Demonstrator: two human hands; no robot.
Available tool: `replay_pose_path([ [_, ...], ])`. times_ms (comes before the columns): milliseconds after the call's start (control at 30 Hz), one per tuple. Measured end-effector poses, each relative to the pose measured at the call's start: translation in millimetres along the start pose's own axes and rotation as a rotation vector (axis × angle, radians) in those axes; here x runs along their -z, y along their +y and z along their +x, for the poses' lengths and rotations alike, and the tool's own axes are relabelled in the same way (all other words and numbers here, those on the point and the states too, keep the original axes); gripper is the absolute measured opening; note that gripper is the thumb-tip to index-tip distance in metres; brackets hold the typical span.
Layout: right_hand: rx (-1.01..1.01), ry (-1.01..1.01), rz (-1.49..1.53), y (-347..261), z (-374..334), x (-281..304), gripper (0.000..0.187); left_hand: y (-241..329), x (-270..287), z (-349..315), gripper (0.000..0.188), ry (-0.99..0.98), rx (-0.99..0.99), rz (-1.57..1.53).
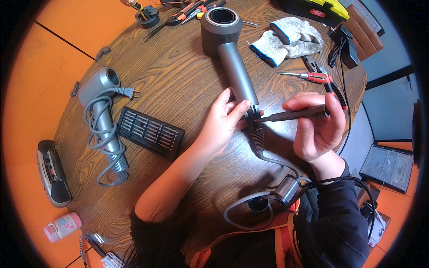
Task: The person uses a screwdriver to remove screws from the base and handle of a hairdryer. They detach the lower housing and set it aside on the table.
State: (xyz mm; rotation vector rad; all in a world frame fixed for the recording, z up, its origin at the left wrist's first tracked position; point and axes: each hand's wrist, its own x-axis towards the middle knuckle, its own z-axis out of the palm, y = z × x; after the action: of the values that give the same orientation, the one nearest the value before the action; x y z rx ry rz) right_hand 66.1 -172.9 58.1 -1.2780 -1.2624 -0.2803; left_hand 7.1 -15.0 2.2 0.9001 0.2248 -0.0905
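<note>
In the middle of the table lies a grey hair dryer (236, 67), its round head pointing away from me. My left hand (223, 118) is closed around the lower end of its handle, thumb on top. Below the thumb the handle's inner black part (253, 117) is exposed, with the cord running out towards me. A slim dark screwdriver (290, 115) is held in my right hand (321, 127), its tip at that exposed part. Whether the tip sits in a screw is too small to tell. A loose silver sleeve (287, 189) sits around the cord near my body.
At left are a second hair dryer (103, 123) wrapped in its cord and a black bit case (151, 132). Work gloves (290, 41), a red-handled screwdriver (315, 77) and pliers (337, 89) lie at right. A yellow-black toolbox (315, 10) stands at the far edge.
</note>
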Motion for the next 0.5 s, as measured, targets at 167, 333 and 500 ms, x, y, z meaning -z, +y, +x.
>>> replay_pose_path([
  [167, 0.025, 0.003, 0.025, 2.7, 0.5, -2.6, 0.046, -0.7, 0.1, 0.0, 0.038, -0.009, -0.009, -0.006],
  [333, 0.185, -0.064, -0.124, 3.4, 3.4, 2.3, 0.057, 0.0, -0.1, -0.3, 0.038, -0.016, -0.015, -0.018],
  [500, 0.106, -0.082, -0.068, 1.6, 4.8, 1.3, 0.056, 1.1, 0.1, -1.3, 0.037, -0.001, -0.005, 0.032],
])
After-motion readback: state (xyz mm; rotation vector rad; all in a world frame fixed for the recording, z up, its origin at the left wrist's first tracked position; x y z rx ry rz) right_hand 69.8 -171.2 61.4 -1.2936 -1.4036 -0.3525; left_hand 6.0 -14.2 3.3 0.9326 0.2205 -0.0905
